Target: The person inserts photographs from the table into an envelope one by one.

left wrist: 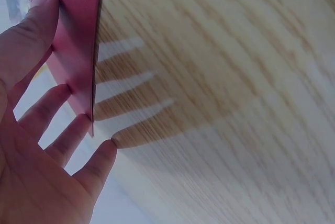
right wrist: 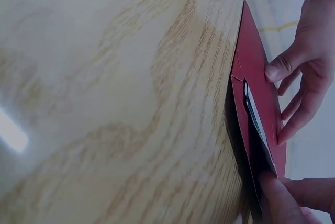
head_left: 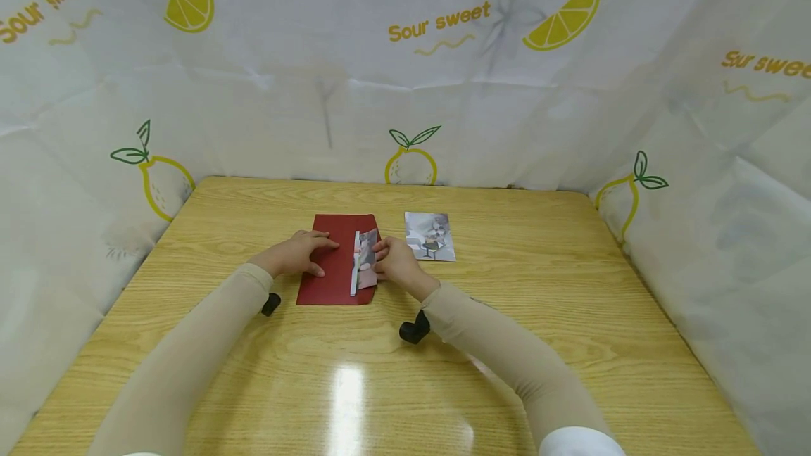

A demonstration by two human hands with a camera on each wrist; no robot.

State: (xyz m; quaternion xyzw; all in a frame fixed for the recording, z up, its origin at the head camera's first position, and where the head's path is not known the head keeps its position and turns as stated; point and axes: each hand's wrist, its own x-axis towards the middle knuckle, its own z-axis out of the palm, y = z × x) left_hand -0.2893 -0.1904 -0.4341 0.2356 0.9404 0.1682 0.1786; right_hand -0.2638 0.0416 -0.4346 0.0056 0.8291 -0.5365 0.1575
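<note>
A red envelope (head_left: pixel 324 290) lies on the table in the head view, its flap side to the right. A small stack of picture cards (head_left: pixel 366 262) with white edges shows at that side. My right hand (head_left: pixel 400 264) pinches the cards at their right edge; in the right wrist view its thumb (right wrist: pixel 280 198) sits at the envelope's mouth, beside the cards' pale edges (right wrist: pixel 256 116). My left hand (head_left: pixel 294 253) rests on the envelope's left part with fingers spread. In the left wrist view, its thumb and fingertips touch the red paper (left wrist: pixel 78 41).
Another picture card (head_left: pixel 440 234) lies flat behind my right hand, right of the envelope. Black camera pieces (head_left: pixel 415 329) hang under the wrists. The wooden table (head_left: pixel 538 266) ends at white cloth (head_left: pixel 285 118) printed with lemons on its far and side edges.
</note>
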